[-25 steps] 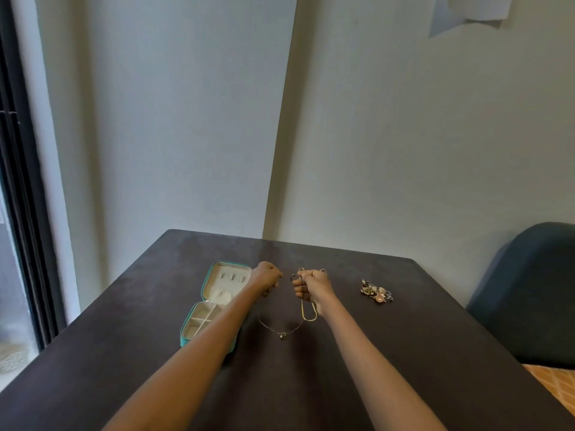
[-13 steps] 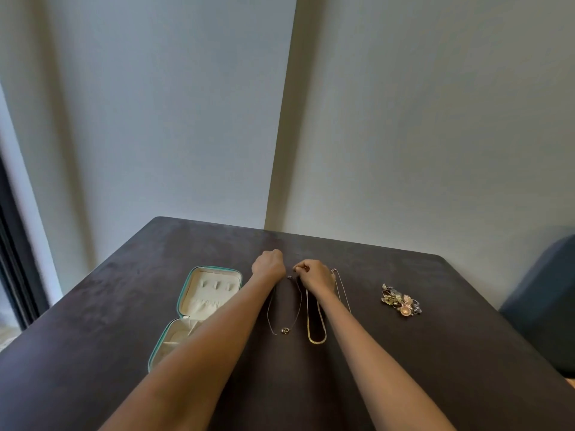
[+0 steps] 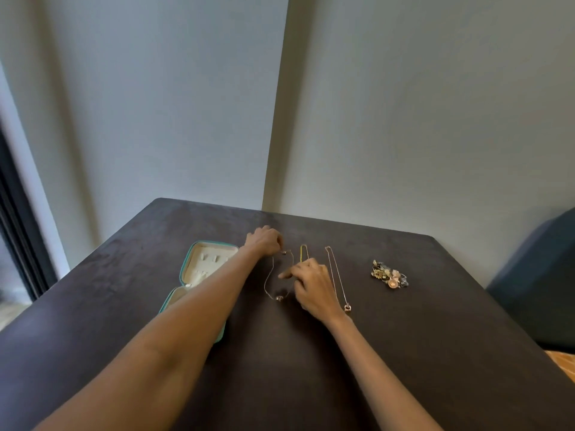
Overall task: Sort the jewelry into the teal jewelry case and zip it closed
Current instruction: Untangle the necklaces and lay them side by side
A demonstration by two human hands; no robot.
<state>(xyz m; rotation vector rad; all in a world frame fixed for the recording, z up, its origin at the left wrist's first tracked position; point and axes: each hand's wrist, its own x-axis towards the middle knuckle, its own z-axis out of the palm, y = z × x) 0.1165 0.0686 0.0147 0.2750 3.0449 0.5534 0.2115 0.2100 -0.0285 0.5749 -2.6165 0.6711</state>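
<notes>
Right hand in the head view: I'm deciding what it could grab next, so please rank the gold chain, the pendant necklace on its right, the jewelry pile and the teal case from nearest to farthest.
From the right hand:
1. Gold chain, partly under the fingers.
2. Pendant necklace, just right of the hand.
3. Jewelry pile, farther right.
4. Teal case, open at far left beyond the left arm.

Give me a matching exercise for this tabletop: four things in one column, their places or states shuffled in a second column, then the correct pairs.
Things
1. teal jewelry case
2. gold chain
3. heap of small jewelry
4. thin pendant necklace

Places or states
A. piled alone at the far right of the table
B. lying open, partly hidden by the left forearm
C. stretched out straight just right of the right hand
D. lying between the two hands, its near end hidden under the right hand

Pairs: 1-B, 2-D, 3-A, 4-C
</notes>
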